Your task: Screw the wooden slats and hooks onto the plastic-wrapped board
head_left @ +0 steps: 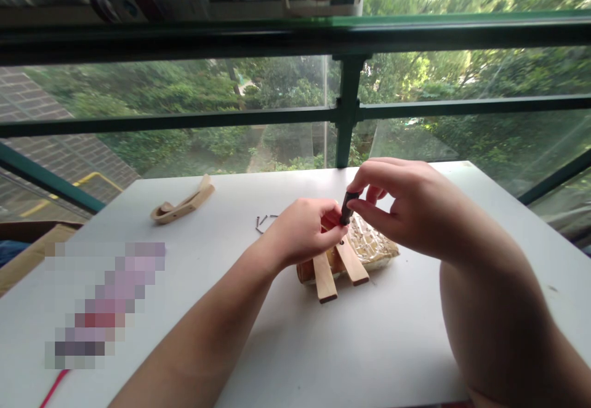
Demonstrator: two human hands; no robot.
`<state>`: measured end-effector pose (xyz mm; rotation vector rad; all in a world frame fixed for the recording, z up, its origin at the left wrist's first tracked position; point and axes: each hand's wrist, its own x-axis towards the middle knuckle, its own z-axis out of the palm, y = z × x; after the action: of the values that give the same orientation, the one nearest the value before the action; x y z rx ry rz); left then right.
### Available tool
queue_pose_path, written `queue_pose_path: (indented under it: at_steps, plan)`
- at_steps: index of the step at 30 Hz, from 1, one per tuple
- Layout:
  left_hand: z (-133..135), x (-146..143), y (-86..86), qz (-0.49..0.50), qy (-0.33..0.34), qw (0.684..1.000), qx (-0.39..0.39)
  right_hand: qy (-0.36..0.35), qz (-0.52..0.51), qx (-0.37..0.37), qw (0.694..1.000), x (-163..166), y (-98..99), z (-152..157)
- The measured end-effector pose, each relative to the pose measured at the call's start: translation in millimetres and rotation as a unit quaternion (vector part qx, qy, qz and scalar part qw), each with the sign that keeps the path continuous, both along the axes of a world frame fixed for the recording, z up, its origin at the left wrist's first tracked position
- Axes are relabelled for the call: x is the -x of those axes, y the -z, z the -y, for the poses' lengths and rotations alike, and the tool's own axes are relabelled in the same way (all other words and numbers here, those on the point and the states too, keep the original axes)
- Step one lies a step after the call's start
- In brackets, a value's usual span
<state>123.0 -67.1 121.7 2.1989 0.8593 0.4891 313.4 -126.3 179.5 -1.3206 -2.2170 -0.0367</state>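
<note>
Bare forearms (pixel 494 303) slant in from four and seven o'clock, the right hand (pixel 406 202) pinching a dark tool handle (pixel 349 206) above wooden strips (pixel 325 282) at five o'clock, seemingly propped on a glossy brown block (pixel 381 249) for clearance, the left hand (pixel 302 229), its grip's contents unclear, apparently steadying.

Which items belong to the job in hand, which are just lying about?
Likely in the job:
black tool in right hand
two wooden strips
block beneath them
loose fasteners

Apparently just lying about:
curved wooden piece (possibly related)
pixelated item
cardboard box
</note>
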Motion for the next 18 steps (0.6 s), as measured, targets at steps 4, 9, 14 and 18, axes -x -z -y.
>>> queue_pose_path:
  at_steps: [4,9,14,18]
  plan:
    - [-0.6,-1.3,0.9,0.001,0.001,1.0,0.003,0.001,0.003,-0.011,1.0,0.1,1.3,0.1]
    - [-0.4,-2.3,2.5,0.007,0.002,1.0,0.004,0.002,0.007,-0.017,1.0,-0.2,2.2,-0.6]
    - [0.0,-2.0,3.9,0.01,0.001,1.0,0.0,0.012,0.007,-0.011,1.0,-0.8,-0.3,-1.0]
    - [-0.4,-2.0,4.3,0.009,0.001,1.0,-0.003,0.01,0.002,-0.008,1.0,0.8,-0.9,0.1]
